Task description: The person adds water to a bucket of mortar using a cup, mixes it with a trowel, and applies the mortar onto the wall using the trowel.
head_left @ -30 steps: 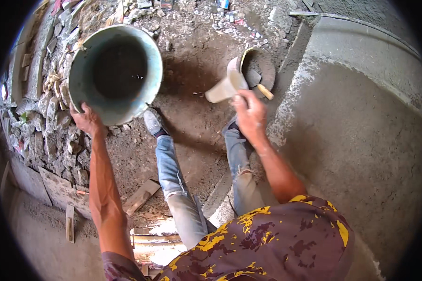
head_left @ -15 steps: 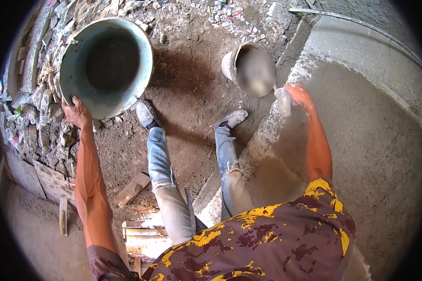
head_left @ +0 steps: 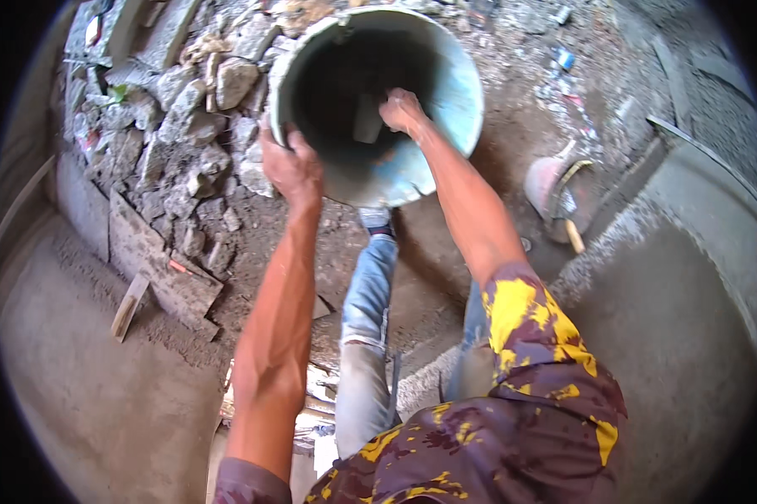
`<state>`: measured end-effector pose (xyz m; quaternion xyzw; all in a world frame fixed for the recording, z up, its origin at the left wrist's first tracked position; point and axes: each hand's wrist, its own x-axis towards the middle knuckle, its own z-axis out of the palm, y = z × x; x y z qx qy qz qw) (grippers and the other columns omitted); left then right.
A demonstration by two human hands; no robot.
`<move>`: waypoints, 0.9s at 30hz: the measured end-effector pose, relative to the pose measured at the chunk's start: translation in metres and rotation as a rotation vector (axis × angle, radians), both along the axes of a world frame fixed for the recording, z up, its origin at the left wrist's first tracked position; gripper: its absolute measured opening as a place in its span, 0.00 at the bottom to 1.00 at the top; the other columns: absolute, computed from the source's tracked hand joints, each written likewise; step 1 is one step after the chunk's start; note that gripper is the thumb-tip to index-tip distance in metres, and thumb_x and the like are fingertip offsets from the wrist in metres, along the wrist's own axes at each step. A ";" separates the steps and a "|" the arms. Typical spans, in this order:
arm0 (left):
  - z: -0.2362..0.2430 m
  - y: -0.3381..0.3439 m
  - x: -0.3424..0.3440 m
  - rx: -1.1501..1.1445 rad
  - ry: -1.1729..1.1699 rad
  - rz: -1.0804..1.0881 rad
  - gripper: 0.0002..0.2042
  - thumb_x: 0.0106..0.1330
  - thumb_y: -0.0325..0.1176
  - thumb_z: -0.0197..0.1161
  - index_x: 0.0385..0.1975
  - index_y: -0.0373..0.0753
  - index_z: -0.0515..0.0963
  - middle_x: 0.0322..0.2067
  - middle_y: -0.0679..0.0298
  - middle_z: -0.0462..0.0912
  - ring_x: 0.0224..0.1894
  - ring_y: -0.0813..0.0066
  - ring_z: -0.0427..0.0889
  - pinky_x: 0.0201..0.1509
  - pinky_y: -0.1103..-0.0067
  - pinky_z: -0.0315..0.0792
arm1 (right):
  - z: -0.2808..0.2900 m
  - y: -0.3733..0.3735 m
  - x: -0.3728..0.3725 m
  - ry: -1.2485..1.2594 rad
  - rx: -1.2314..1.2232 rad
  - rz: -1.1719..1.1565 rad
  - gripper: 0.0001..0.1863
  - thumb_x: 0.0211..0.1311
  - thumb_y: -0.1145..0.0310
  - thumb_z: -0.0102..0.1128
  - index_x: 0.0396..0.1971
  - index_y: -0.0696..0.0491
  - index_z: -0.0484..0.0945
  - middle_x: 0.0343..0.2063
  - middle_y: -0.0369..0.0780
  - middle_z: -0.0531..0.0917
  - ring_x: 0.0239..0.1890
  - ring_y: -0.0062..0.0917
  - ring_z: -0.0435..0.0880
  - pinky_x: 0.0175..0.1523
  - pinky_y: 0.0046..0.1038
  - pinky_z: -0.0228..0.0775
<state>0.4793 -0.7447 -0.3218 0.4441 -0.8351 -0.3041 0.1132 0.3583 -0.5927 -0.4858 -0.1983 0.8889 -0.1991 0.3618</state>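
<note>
A large pale blue-green tub (head_left: 454, 84) stands tilted toward me on the dirt, its inside dark. My left hand (head_left: 293, 168) is closed on its near left rim. Inside the tub is my right hand (head_left: 402, 111), its fingers closed round a pale translucent plastic cup (head_left: 367, 119). Shadow hides what lies at the bottom, so I cannot tell whether the cup touches it. Off to the right, a smaller whitish bucket (head_left: 543, 186) rests on the ground, with a wooden-handled tool (head_left: 574, 237) sticking out over its rim.
Broken concrete rubble (head_left: 177, 118) is heaped left of the tub. Boards (head_left: 152, 260) edge the grey cement surface at lower left. Smooth wet-looking cement (head_left: 664, 336) spreads on the right. My shoe (head_left: 375, 218) is just below the tub.
My right hand has moved left with the cup, from beside the bucket into the tub. My left hand stays on the tub's rim, and the view has swung left.
</note>
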 end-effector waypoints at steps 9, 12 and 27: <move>-0.019 0.002 0.069 -0.002 0.058 -0.052 0.23 0.58 0.31 0.54 0.55 0.32 0.68 0.41 0.49 0.77 0.42 0.55 0.77 0.48 0.67 0.69 | -0.040 -0.021 0.027 0.087 0.085 -0.017 0.17 0.59 0.63 0.47 0.45 0.50 0.78 0.43 0.46 0.80 0.47 0.39 0.79 0.53 0.40 0.70; -0.012 -0.021 0.091 -0.105 0.007 -0.157 0.23 0.60 0.34 0.50 0.51 0.24 0.66 0.39 0.44 0.76 0.39 0.50 0.75 0.48 0.65 0.68 | 0.056 -0.044 0.073 0.142 -0.067 -0.222 0.08 0.50 0.69 0.55 0.30 0.53 0.78 0.27 0.51 0.79 0.32 0.46 0.78 0.36 0.44 0.72; 0.006 -0.033 0.019 0.046 0.117 -0.051 0.33 0.66 0.48 0.53 0.60 0.27 0.56 0.49 0.47 0.70 0.46 0.59 0.71 0.51 0.69 0.66 | 0.330 0.318 0.106 0.240 0.183 -0.502 0.10 0.54 0.66 0.55 0.32 0.57 0.75 0.29 0.51 0.79 0.31 0.44 0.80 0.37 0.43 0.71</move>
